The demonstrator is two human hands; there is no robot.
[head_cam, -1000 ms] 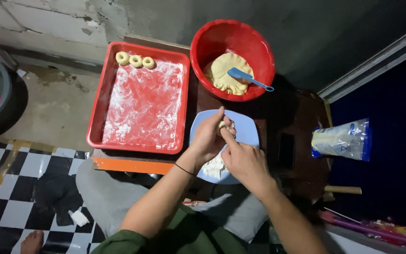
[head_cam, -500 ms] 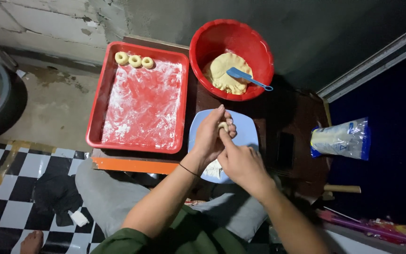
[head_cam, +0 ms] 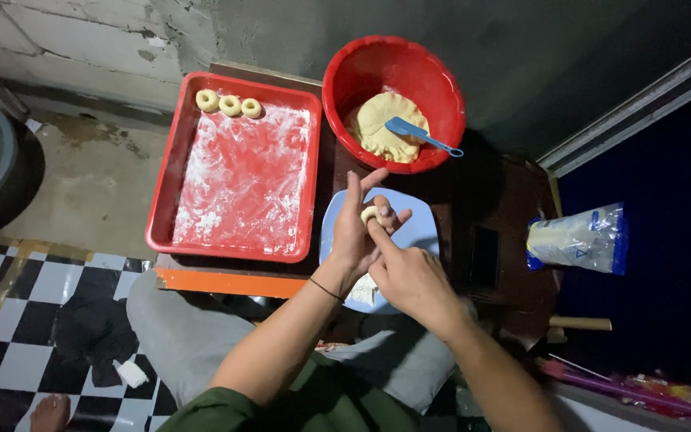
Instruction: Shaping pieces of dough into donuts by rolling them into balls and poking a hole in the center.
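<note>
Raised slightly, left hand [head_cam: 355,232] cups dough ring [head_cam: 372,214]; right hand [head_cam: 409,276] pokes it; clear flour bag [head_cam: 577,238] far right

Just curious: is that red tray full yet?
Mostly empty: the red tray holds only three dough rings along its far edge, plus scattered flour.

A glossy red plastic tray [head_cam: 165,192], matt with flour dusting, is seen beside a smooth red plastic bowl [head_cam: 345,88]. Soft, matt dough [head_cam: 381,128] is shown at its centre; a crinkled clear plastic bag [head_cam: 577,238] lies at three o'clock.
</note>
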